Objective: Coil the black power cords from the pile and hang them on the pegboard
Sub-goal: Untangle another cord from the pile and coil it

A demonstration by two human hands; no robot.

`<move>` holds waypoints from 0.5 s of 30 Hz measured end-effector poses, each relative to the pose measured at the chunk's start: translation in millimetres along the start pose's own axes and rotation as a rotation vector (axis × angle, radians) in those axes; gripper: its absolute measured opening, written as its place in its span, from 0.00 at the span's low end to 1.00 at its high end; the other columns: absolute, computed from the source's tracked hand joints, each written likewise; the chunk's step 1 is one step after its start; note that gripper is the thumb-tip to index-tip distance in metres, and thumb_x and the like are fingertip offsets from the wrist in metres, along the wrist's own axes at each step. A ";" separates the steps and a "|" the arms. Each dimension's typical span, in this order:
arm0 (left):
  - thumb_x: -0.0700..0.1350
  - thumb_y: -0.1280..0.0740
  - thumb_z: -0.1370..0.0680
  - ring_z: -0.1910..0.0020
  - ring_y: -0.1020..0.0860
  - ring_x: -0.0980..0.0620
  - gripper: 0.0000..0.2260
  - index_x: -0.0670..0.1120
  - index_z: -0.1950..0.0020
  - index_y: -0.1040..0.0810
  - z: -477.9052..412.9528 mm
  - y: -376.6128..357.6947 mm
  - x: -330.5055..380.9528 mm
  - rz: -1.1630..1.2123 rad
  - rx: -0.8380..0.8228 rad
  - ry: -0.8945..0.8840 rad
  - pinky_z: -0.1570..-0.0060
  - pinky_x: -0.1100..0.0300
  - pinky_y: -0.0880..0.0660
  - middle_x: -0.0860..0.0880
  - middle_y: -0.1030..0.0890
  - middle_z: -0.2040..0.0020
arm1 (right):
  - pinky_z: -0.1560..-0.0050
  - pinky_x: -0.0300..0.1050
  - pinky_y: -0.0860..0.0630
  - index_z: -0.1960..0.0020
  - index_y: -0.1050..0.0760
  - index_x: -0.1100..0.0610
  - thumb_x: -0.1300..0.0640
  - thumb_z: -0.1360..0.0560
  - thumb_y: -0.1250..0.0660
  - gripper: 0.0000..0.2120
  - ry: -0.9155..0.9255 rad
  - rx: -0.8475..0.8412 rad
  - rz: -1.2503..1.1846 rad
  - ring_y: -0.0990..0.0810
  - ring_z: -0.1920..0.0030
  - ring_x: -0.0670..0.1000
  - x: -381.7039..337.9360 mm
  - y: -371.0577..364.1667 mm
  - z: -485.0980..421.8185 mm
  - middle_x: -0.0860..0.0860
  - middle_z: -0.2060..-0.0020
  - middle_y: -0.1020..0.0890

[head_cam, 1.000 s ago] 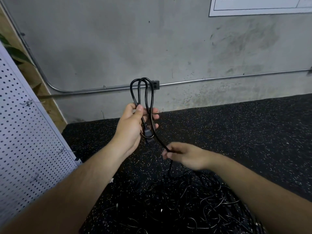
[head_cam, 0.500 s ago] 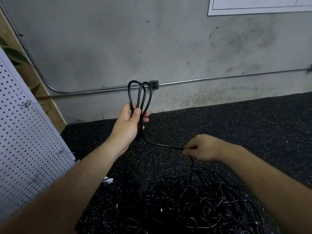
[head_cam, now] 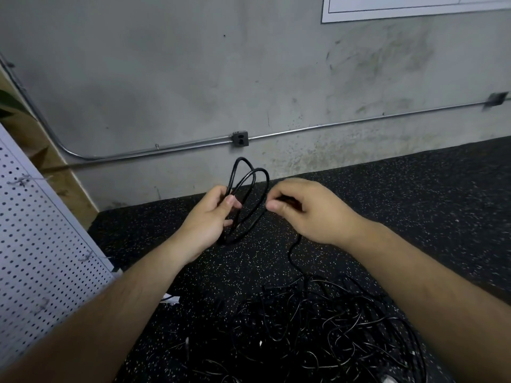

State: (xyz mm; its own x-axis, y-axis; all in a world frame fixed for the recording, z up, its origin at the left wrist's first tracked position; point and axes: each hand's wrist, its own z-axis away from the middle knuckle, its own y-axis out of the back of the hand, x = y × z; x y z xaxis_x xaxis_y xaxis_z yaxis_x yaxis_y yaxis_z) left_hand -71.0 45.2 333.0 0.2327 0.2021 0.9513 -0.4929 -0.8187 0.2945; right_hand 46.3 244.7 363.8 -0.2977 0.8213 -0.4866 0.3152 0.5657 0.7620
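Fingers (head_cam: 229,201) of the left hand (head_cam: 206,219) are curled round a bundle of black power cord (head_cam: 250,175), with the thumb pressed across the front, so that hand's got a proper grip on it. Two loops stick up above those fingers and a longer loop sags below them, down past the heel of the palm.

Right hand (head_cam: 309,214) sits just to the right of the left one, about level with it, thumb tip almost on the outer loop. Its fingers are curled in and the thumb is pinched against them on the same cord. The exact contact is tucked inside the hand, so can't see it cleanly. The loose strand drops out from under that palm and snakes down into the pile (head_cam: 318,327).

That pile is a big tangled mess of black cords on the speckled rubber floor (head_cam: 414,203), below both hands and nearer the person, mostly between the two forearms and under the right one. A few small white bits show in it, too blurry to tell what they are.

The pegboard (head_cam: 41,258) is way off to the left of the left hand, white, leaning at an angle, with a few wire hooks (head_cam: 20,181) in it.

Past the fingertips is a grey concrete wall (head_cam: 166,64) with a metal conduit (head_cam: 359,124) running along it. An outlet box (head_cam: 240,139) is right above the top of the loops.
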 end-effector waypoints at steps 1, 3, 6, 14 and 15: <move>0.45 0.42 0.14 0.46 0.17 0.52 0.07 0.49 0.46 0.25 1.8 -2.6 1.1 0.010 -0.039 -0.011 0.42 0.51 0.21 0.53 0.15 0.52 | 0.52 0.38 0.26 0.47 0.19 0.51 0.50 0.19 0.33 0.07 -0.003 0.042 -0.001 0.22 0.53 0.41 -0.1 -1.4 -1.0 0.40 0.55 0.19; 0.43 0.43 0.14 0.54 0.16 0.51 0.07 0.44 0.44 0.26 7.8 -8.5 6.2 0.035 -0.122 -0.020 0.50 0.56 0.22 0.50 0.15 0.57 | 0.54 0.43 0.24 0.47 0.19 0.50 0.47 0.20 0.33 0.09 -0.052 0.109 -0.004 0.22 0.55 0.42 -1.4 -4.3 -2.6 0.41 0.56 0.18; 0.42 0.44 0.13 0.63 0.20 0.47 0.07 0.42 0.45 0.29 14.9 -17.3 10.4 0.158 -0.222 -0.005 0.54 0.52 0.22 0.47 0.18 0.62 | 0.56 0.50 0.22 0.47 0.21 0.51 0.42 0.21 0.34 0.13 -0.170 0.210 0.031 0.21 0.57 0.47 -1.1 -7.4 -6.2 0.45 0.57 0.18; 0.42 0.44 0.15 0.75 0.42 0.57 0.08 0.41 0.49 0.28 15.9 -21.6 25.7 0.580 -0.267 0.067 0.75 0.62 0.45 0.51 0.37 0.69 | 0.44 0.43 0.26 0.36 0.28 0.52 0.32 0.26 0.39 0.28 -0.244 0.307 0.004 0.25 0.42 0.46 7.2 -9.2 -11.7 0.46 0.42 0.24; 0.43 0.43 0.15 0.75 0.42 0.57 0.08 0.41 0.49 0.28 16.2 -19.7 26.0 0.581 -0.267 0.060 0.74 0.62 0.46 0.51 0.37 0.69 | 0.37 0.44 0.26 0.30 0.31 0.52 0.33 0.25 0.40 0.31 -0.245 0.233 -0.084 0.25 0.37 0.46 8.3 -9.6 -10.6 0.47 0.37 0.24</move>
State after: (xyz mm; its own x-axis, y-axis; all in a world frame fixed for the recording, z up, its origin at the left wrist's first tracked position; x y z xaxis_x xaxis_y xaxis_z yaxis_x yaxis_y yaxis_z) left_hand -41.7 57.9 350.5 -0.1783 -0.1979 0.9639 -0.7179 -0.6437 -0.2650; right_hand 31.3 245.4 357.0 -0.1148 0.7481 -0.6535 0.5042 0.6107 0.6105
